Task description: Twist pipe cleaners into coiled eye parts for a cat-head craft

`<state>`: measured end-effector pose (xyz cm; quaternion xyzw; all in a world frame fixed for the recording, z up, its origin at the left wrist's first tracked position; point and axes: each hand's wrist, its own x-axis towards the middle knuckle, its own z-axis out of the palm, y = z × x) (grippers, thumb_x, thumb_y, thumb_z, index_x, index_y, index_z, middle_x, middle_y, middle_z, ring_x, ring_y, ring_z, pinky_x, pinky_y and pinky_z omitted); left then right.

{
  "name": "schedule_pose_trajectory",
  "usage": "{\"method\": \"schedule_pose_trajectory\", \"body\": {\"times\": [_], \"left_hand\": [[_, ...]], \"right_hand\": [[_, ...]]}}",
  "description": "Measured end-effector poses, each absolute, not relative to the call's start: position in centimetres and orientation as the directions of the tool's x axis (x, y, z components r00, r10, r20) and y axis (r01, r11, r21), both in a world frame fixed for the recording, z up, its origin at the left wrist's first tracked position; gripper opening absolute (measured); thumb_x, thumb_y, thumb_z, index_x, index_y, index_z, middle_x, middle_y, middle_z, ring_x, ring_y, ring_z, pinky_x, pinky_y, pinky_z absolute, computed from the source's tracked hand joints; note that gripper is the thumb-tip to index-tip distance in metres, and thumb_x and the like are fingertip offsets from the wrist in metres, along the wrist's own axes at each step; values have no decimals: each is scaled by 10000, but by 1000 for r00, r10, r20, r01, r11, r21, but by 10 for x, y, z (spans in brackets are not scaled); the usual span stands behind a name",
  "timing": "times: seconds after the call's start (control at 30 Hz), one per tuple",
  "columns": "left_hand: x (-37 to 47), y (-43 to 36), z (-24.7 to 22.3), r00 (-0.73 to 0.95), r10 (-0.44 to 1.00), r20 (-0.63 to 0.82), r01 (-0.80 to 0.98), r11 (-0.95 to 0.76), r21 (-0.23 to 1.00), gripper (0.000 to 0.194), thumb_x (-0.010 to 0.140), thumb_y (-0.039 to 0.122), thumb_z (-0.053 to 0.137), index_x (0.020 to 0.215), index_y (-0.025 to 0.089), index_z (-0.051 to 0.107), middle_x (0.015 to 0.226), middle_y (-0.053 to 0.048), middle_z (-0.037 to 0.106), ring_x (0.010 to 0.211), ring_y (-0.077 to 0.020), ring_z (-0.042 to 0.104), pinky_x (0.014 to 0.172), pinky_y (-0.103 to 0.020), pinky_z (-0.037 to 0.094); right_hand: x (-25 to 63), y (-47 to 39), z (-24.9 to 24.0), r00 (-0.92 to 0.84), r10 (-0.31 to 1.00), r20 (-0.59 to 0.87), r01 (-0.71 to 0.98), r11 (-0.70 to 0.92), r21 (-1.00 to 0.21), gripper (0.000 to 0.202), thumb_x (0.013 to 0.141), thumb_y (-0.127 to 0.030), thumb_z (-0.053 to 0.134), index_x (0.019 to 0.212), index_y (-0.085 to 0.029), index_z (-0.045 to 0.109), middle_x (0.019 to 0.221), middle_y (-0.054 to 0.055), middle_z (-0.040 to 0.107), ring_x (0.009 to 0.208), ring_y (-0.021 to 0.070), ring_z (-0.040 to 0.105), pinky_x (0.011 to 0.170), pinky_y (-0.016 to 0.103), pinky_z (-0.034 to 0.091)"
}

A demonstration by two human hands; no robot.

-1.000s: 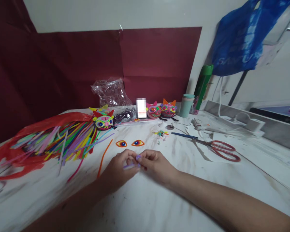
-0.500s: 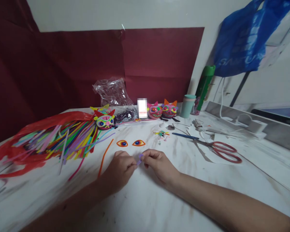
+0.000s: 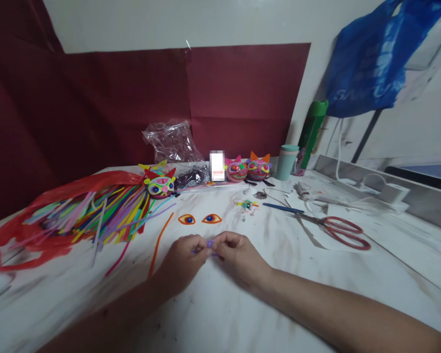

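Note:
A small coiled piece of purple pipe cleaner [image 3: 210,243] is pinched between my two hands. My left hand [image 3: 186,255] is closed on its left side, the thumb and forefinger hiding much of it. From the right, the fingertips of my right hand [image 3: 238,252] grip it too, nearly touching the left. Just beyond my hands lie two eye shapes, the left eye [image 3: 186,219] and the right eye [image 3: 211,218], each with an orange rim, a yellow band and a blue centre. An orange pipe cleaner [image 3: 159,245] lies beside my left wrist.
Many coloured pipe cleaners [image 3: 106,215] spread over a red plastic bag [image 3: 59,196] at left. Decorated cat-like heads, one a red-eared head [image 3: 160,186], stand behind. Red-handled scissors [image 3: 347,232], a blue pen-like tool [image 3: 282,208], scraps [image 3: 247,205] and a green cup [image 3: 286,163] are at right.
My hands have drawn closer together, the left one shifting right and turning slightly. The purple coil now sits right between the fingertips. The view has shifted a little.

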<state>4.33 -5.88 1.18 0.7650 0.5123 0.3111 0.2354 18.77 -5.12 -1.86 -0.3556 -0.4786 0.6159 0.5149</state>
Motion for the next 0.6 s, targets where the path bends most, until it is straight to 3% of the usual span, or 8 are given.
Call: {"method": "schedule_pose_trajectory", "body": {"times": [0.23,0.37,0.53,0.6], "left_hand": [[39,-57,11,371,871,322,707,-490,510,122,683,149,505,564,169,519,583,21,525,645,-137,513,627,-240,371],[37,-56,15,443,811,381,702,-578,415,112,701,127,492,606,175,528,641,1,557,712,-154,527,695,-272,386],[33,-56,12,567,709,421,707,-680,194,155,747,115,436,628,171,517,618,-3,560,676,-158,526,827,-377,370],[34,-57,9,570,700,431,705,-686,182,141,754,117,435,659,172,524,624,3,575,659,-148,537,902,-418,332]], "right_hand": [[194,-49,-17,-320,938,137,-173,85,-981,174,651,-303,675,651,-152,590,521,-50,489,502,76,384,507,224,269],[192,-49,-19,-353,929,111,-251,20,-968,197,696,-341,617,678,-158,547,522,-48,476,501,84,395,512,229,284],[192,-48,-20,-326,932,158,-134,120,-984,120,714,-250,582,657,-155,535,539,-59,428,512,75,345,500,219,259],[193,-48,-20,-331,927,176,-125,141,-982,154,719,-280,595,652,-158,527,535,-64,408,507,72,328,493,219,246]]}}
